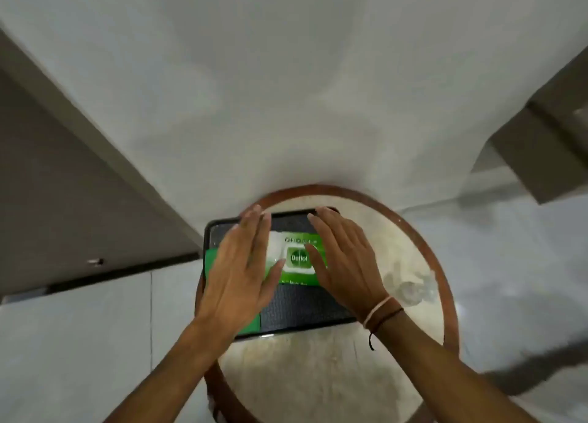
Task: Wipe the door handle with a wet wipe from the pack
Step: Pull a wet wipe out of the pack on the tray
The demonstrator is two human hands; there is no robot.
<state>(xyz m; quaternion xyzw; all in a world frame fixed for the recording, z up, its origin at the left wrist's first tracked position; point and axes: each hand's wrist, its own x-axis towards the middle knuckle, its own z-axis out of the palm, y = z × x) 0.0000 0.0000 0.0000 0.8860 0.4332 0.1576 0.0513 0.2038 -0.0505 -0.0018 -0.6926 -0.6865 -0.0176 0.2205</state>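
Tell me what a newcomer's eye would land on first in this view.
The bright green wet-wipe pack draws the eye first, lying on a dark rectangular tray near the middle of the frame. Two open hands are spread above it, the left hand over the pack's left end and the right hand at its right end. The tray rests on a round, wood-rimmed table against a pale wall.

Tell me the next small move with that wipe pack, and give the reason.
Probably bring the right hand down to the white flap on the green wet wipe pack and peel it up while the left hand steadies the pack. Both hands are spread flat above it, gripping nothing, and no wipe is out yet.
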